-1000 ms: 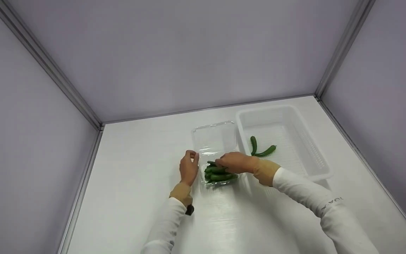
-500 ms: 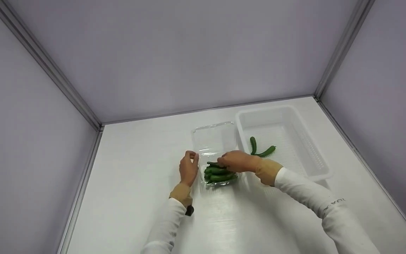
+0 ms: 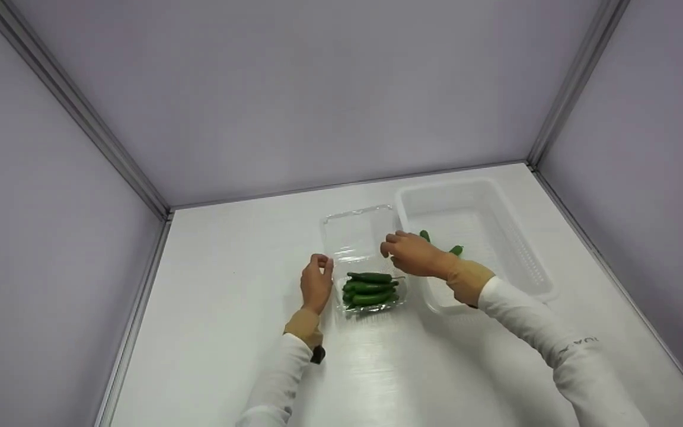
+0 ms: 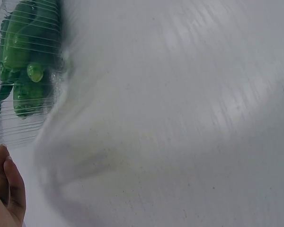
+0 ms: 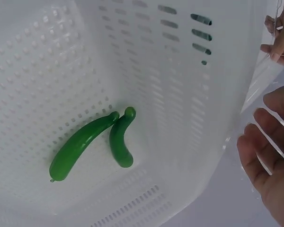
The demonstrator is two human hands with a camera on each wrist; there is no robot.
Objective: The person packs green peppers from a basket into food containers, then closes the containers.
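Peppers (image 3: 370, 289) fill the clear clamshell's tray (image 3: 371, 305) on the white table (image 3: 229, 332), its lid (image 3: 358, 236) lying open behind. The left hand (image 3: 316, 283) rests against the tray's left edge, fingers curled at the rim — whether they pinch it cannot be told. The right hand (image 3: 414, 254) hovers empty with relaxed fingers between lid and white basket (image 3: 531, 261), where two more green peppers (image 5: 92, 142) lie touching at their tips.

Bare recording booth (plain walls (image 3: 294, 89))
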